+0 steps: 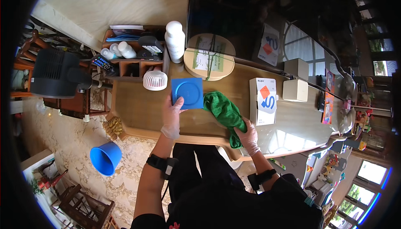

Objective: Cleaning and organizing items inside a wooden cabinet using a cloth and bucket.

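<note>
My left hand [172, 114], in a thin clear glove, grips a flat blue square box [187, 93] with a round ring on its face, thumb on top. My gloved right hand [248, 137] is closed on one end of a green cloth [223, 110]. The cloth lies bunched across the glass-topped wooden cabinet [146, 116], its far end beside the blue box. Just beyond the box are a round wooden box [229, 61] with a green label and a small white fan [155, 80]. A white box with blue and orange print [263, 101] stands to the right of the cloth.
At the back left, a wooden organizer [124, 71] holds a remote and several small bottles, with a tall white bottle [174, 41] beside it. A dark glossy screen [238, 24] rises behind. Farther right sits a cream box [295, 90]. A blue bucket [105, 159] stands on the floor.
</note>
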Demonstrator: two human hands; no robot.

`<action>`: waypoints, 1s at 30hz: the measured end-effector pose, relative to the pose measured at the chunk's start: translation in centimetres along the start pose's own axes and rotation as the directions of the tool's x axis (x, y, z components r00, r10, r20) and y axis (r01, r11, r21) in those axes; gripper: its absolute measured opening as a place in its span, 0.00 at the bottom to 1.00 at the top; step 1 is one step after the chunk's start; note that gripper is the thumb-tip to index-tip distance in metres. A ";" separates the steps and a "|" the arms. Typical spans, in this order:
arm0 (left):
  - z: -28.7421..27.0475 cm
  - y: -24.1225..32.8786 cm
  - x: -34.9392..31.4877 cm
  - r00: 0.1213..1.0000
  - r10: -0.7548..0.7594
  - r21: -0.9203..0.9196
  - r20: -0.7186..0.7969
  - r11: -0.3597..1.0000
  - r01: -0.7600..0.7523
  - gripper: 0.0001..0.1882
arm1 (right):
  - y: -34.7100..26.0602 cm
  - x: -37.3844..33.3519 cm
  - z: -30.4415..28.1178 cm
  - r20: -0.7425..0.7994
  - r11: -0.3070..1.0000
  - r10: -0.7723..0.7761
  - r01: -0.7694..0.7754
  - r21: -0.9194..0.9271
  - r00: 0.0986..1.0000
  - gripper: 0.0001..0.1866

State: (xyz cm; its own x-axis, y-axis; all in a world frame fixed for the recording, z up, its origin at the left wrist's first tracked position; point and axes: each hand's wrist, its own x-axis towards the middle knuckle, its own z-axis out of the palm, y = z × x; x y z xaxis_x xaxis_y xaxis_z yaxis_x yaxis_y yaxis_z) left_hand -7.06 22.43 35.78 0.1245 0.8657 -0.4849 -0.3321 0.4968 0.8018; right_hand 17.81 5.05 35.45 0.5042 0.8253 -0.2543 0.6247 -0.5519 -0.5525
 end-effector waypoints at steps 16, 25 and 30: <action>6.2 0.2 7.5 0.836 0.537 0.540 -0.109 0.738 -0.404 0.43 | -1.2 -0.5 1.9 -0.138 0.998 -0.045 0.040 -0.039 0.989 0.25; 6.9 -0.3 8.3 0.868 0.472 0.239 -0.155 0.870 -0.430 0.41 | -0.9 -0.4 1.6 -0.172 0.996 -0.092 0.088 -0.027 0.981 0.24; 5.2 -1.8 5.1 0.932 0.353 0.147 -0.086 0.929 -0.338 0.41 | -0.7 -0.3 1.8 -0.186 0.989 -0.145 0.145 -0.017 0.972 0.25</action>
State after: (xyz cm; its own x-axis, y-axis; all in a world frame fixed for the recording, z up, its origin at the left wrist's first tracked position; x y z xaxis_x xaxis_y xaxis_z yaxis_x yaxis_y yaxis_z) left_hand -1.00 26.32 33.67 -0.0813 0.9767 -0.1988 -0.2132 0.1778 0.9607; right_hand 16.15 5.36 34.46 0.5104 0.8598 -0.0188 0.7009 -0.4286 -0.5701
